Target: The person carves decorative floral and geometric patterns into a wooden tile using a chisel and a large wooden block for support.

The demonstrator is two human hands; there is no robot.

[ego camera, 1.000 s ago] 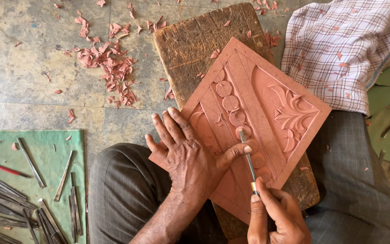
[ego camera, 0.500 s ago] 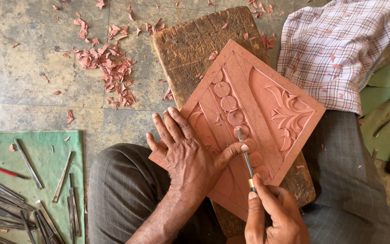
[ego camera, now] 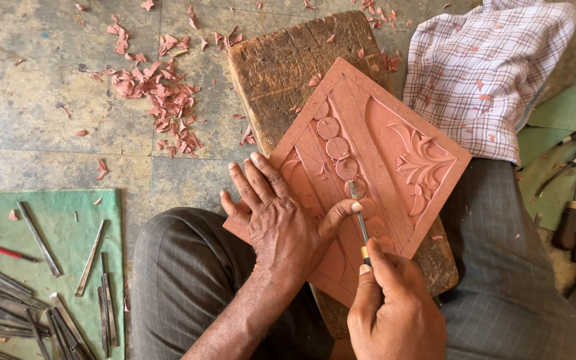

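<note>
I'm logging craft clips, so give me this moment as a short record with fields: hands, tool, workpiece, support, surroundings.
left hand: left hand flat on the panel, thumb against the chisel shaft
right hand: right hand grips the chisel
workpiece: reddish panel with carved circles and leaf motif
support: wooden block across the lap
floor: shavings
left side: metal tools on green mat
right side: checked cloth

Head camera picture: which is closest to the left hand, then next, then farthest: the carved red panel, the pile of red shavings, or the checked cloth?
From the left hand:
1. Carved red panel, directly under the palm, touching it.
2. Pile of red shavings, on the stone floor up and to the left.
3. Checked cloth, at the top right past the panel.
</note>
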